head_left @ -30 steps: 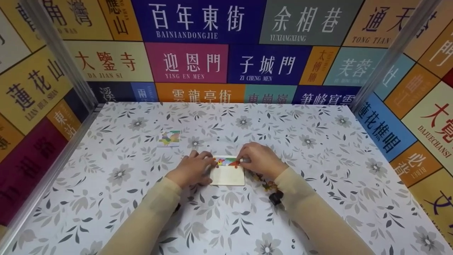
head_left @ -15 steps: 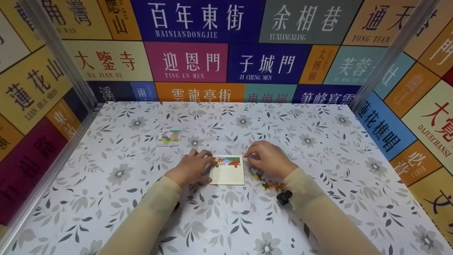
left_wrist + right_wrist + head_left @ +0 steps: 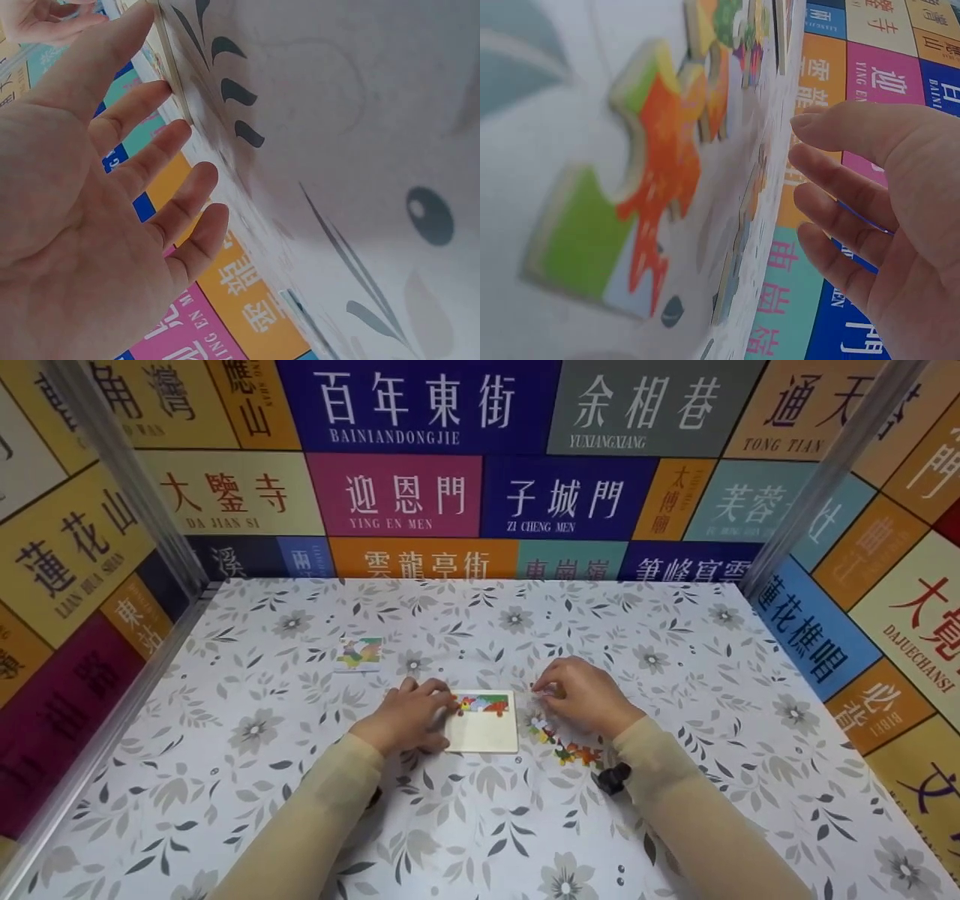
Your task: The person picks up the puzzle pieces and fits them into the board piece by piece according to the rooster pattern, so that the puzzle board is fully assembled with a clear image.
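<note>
Where the puzzle board (image 3: 482,725) lies at the centre of the head view, flat on the table (image 3: 225,780), its top row carries a strip of coloured pieces (image 3: 484,703) and the rest of it is bare and pale. At its left edge rests the left hand (image 3: 411,718), fingers straight and loose, the tips against the board's side; the left wrist view shows the same, with the fingers (image 3: 154,161) spread and nothing held, touching the thin edge of the board (image 3: 171,71). Just right of the board, the right hand (image 3: 583,699) sits with fingers lightly bent over the table; in the right wrist view its fingers (image 3: 840,191) are relaxed and grasp nothing. Below and left of that hand, loose pieces (image 3: 559,739) lie scattered on the table close to the board's right side, and the right wrist view shows one orange and green piece (image 3: 630,187) near the lens, blurred. Further out, in the left half of the head view above the left hand, a small picture card (image 3: 359,652) lies apart from everything else. Panels with Chinese lettering (image 3: 420,405) wall the table on three sides.
</note>
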Action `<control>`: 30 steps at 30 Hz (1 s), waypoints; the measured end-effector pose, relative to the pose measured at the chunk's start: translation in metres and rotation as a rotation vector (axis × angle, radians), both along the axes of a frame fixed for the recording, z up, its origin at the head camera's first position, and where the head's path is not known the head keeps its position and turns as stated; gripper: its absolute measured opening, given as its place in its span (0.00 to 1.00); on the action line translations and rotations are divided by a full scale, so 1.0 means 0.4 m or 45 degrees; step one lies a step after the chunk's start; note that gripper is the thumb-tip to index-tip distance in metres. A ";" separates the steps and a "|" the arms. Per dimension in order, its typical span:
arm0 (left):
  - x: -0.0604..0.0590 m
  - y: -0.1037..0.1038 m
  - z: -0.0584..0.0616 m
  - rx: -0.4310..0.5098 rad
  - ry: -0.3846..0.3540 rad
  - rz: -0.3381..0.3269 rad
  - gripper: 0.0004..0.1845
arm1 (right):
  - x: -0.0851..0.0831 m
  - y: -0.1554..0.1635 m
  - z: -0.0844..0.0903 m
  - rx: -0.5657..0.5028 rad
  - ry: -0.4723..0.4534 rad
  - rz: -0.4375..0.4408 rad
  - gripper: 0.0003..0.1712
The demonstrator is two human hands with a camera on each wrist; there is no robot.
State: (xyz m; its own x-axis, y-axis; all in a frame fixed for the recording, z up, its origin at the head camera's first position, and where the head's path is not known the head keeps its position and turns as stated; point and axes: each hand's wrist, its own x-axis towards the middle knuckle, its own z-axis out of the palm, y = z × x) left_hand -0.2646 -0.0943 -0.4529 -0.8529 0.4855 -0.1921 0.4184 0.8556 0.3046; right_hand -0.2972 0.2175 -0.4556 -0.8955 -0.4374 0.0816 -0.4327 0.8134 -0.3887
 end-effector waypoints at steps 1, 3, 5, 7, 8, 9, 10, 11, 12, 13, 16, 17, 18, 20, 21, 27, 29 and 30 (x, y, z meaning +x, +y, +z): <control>0.000 0.000 -0.001 0.005 0.000 0.000 0.28 | -0.001 0.002 0.000 0.002 0.003 -0.009 0.09; 0.000 0.000 -0.003 0.002 0.000 0.003 0.29 | -0.004 0.007 0.000 0.010 0.008 -0.031 0.09; -0.001 -0.001 -0.004 0.002 0.010 0.001 0.29 | -0.007 0.010 -0.001 0.019 0.019 -0.038 0.09; 0.000 -0.001 -0.005 0.009 0.023 -0.006 0.29 | -0.010 0.013 -0.002 0.029 0.030 -0.036 0.09; 0.000 -0.001 -0.005 0.008 0.026 -0.010 0.29 | -0.012 0.014 -0.003 0.034 0.031 -0.038 0.09; 0.001 -0.001 -0.004 0.013 0.029 -0.014 0.28 | -0.013 0.016 -0.003 0.038 0.029 -0.040 0.09; 0.002 -0.001 -0.004 0.016 0.027 -0.016 0.28 | -0.014 0.017 -0.004 0.038 0.023 -0.041 0.10; 0.003 -0.001 -0.004 0.021 0.024 -0.016 0.28 | -0.015 0.018 -0.004 0.038 0.017 -0.043 0.10; 0.003 -0.001 -0.004 0.024 0.019 -0.016 0.28 | -0.016 0.020 -0.004 0.039 0.012 -0.043 0.11; 0.004 -0.001 -0.003 0.027 0.013 -0.016 0.29 | -0.017 0.021 -0.004 0.035 0.005 -0.048 0.11; 0.005 -0.001 -0.002 0.040 -0.002 -0.011 0.29 | -0.020 0.026 -0.004 0.031 0.003 -0.058 0.12; 0.004 -0.001 -0.002 0.044 -0.009 -0.007 0.29 | -0.021 0.028 -0.003 0.030 0.005 -0.059 0.12; 0.004 -0.001 -0.002 0.047 -0.014 -0.004 0.29 | -0.022 0.029 -0.003 0.028 0.008 -0.060 0.12; 0.002 -0.001 -0.001 0.052 -0.020 0.003 0.28 | -0.024 0.031 -0.003 0.024 0.014 -0.059 0.12; 0.002 -0.001 0.000 0.050 -0.023 0.004 0.28 | -0.024 0.032 -0.003 0.022 0.014 -0.059 0.12; 0.001 -0.003 0.001 0.053 -0.016 -0.005 0.30 | -0.024 0.025 -0.006 0.020 -0.008 -0.072 0.15; 0.002 -0.003 0.000 0.052 -0.015 -0.003 0.30 | -0.023 0.023 -0.007 0.026 -0.018 -0.084 0.16; 0.003 -0.003 -0.001 0.050 -0.015 0.000 0.30 | -0.023 0.022 -0.008 0.027 -0.023 -0.088 0.16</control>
State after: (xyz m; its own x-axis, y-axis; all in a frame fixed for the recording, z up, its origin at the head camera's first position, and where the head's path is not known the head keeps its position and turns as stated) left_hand -0.2635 -0.0956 -0.4534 -0.8508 0.4926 -0.1831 0.4143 0.8430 0.3430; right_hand -0.3064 0.2262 -0.4586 -0.9248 -0.3762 0.0564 -0.3685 0.8493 -0.3780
